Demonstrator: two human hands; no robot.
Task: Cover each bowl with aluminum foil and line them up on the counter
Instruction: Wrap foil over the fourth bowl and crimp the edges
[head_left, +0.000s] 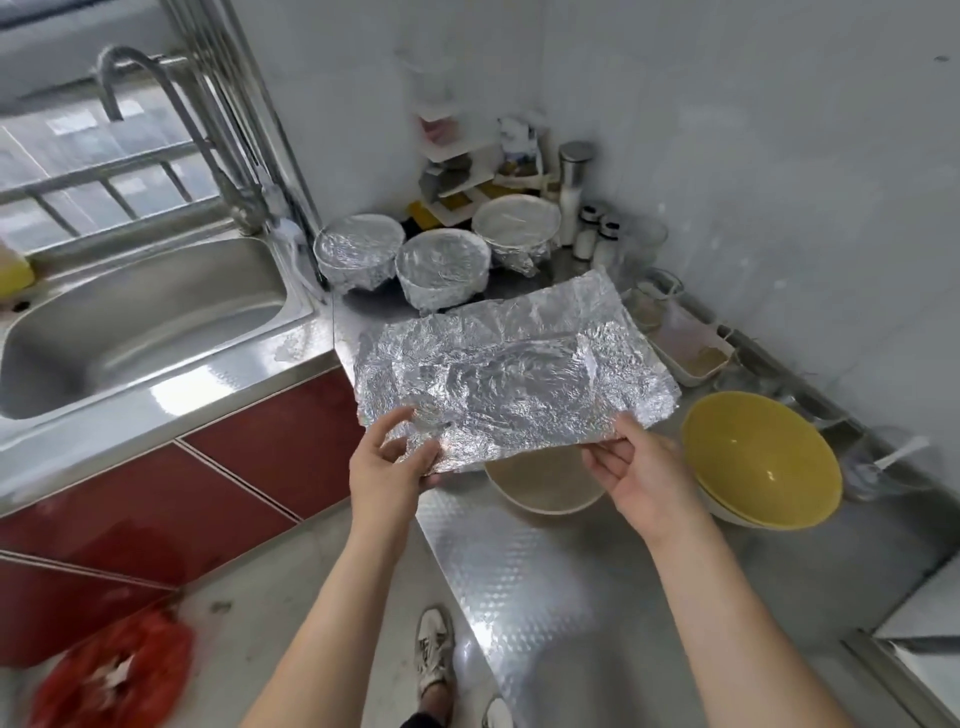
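Foil sheet (511, 364): crinkled and spread nearly flat, held in the air over the counter, its far edge reaching toward the wrapped bowls and its near edge hanging above a beige bowl.
Left hand (389, 462): pinches the near left corner of the sheet, thumb on top and curled fingers underneath.
Right hand (639, 478): palm up at the near right edge, thumb against the edge and fingers loosely spread below it, so the sheet is held between them.
Beige bowl (545, 486): uncovered, on the counter between the two hands, its far half hidden by the sheet.
Yellow bowl (761, 457): uncovered, just right of the beige bowl, nested in a paler bowl whose rim shows beneath it.
Wrapped bowls: three at the far end, foil over each – left one (358, 249) beside the sink edge, middle one (441, 270) a little nearer, right one (517, 228) farthest back.
Counter (545, 582): shiny embossed metal running from near to far along the right wall.
Along the right wall: a shallow tray (691, 343) beyond the yellow bowl, a white spoon (898, 454) to its right, and two black-capped shakers (597, 234) with a steel canister (574, 171) in the far corner.
Sink (140, 322): steel basin on the left, a curved faucet (156, 104) rising behind it before a barred window.
Below: red cabinet doors (260, 441) under the sink, a red bag (114, 670) on the floor at near left, and a white shoe (434, 649) between the forearms.
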